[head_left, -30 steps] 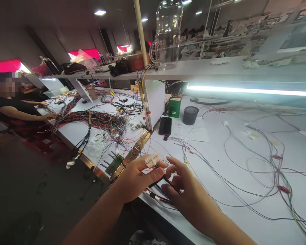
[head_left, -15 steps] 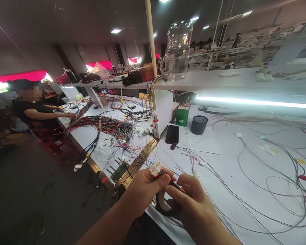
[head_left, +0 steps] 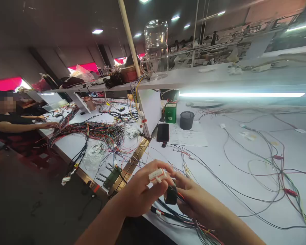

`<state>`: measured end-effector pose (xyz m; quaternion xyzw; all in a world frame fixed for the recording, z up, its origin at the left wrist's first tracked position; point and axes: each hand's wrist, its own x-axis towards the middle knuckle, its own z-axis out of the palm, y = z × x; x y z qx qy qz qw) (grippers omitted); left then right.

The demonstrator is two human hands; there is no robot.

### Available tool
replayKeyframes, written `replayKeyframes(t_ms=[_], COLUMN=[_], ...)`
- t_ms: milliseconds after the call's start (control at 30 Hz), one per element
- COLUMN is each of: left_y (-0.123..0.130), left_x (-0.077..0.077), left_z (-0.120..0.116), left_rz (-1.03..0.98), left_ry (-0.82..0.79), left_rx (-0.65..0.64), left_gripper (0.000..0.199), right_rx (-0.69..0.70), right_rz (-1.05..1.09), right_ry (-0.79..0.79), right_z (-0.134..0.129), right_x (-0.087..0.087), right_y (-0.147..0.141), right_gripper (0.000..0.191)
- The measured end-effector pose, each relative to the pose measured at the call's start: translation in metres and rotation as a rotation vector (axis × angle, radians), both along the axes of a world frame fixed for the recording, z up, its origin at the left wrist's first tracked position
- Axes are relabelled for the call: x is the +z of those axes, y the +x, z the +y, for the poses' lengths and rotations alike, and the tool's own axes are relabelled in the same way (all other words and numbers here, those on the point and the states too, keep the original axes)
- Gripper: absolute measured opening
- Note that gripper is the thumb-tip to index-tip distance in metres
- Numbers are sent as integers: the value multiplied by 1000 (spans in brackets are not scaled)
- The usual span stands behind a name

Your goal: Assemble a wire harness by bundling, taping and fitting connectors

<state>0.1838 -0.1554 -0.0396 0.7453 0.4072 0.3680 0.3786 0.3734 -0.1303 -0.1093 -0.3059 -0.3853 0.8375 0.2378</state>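
While still pinching the white connector (head_left: 157,176) between thumb and fingers of the left hand (head_left: 142,194), above the near edge of the white worktop (head_left: 214,149), now bringing the black tape roll (head_left: 170,195) up from a lower hang half a second ago to just beside it, probably placing tape within reach of the attached wires. Curling the fingers of the right hand (head_left: 200,200) inward by the roll, exact grip impossible to tell, with fingertips tucked from sight, tape's free end indistinct, and trailing wire bundle (head_left: 172,215) cut off below.
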Motion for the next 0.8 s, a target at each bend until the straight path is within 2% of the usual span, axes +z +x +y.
replayKeyframes(t_ms=[67, 100, 167, 233, 267, 300, 333, 367, 433, 500, 533, 633, 700, 800], left_y=[3, 5, 9, 14, 16, 19, 21, 23, 26, 27, 26, 22, 20, 20], left_x=[-5, -9, -17, -21, -21, -21, -20, -19, -18, -19, -21, -27, -30, -33], left_z=[4, 5, 6, 6, 6, 6, 6, 5, 4, 4, 5, 11, 17, 23], left_rz=[-35, -52, -92, -124, -128, -127, -131, -146, -195, -220, -225, -287, -321, -237], left_ry=[-17, -32, -86, -145, -167, -186, -200, -208, -188, -149, -134, -123, -103, -9], left_rx=[77, 136, 236, 277, 284, 286, 287, 288, 293, 275, 241, 91, 65, 86], left_gripper=[27, 27, 26, 27, 28, 29, 31, 34, 40, 41, 39, 35, 35, 33], right_rx=[-122, -200, -330, -402, -423, -441, -464, -492, -499, -405, -330, -98, -25, -158], right_rz=[9, -17, -106, -197, -224, -228, -221, -211, -187, -166, -155, -89, -32, 4], right_ry=[121, 241, 595, 981, 1109, 1163, 1127, 1004, 601, 231, 113, -12, -28, -27], right_z=[-5, -9, -17, -24, -27, -28, -28, -28, -23, -16, -12, -5, -5, -11], right_x=[-4, -8, -17, -25, -28, -29, -30, -28, -21, -12, -7, 0, -1, -8], right_y=[6, 8, 10, 8, 7, 5, 4, 3, 3, 5, 5, 6, 6, 6], right_gripper=[37, 38, 40, 42, 39, 34, 28, 24, 33, 41, 40, 34, 38, 42])
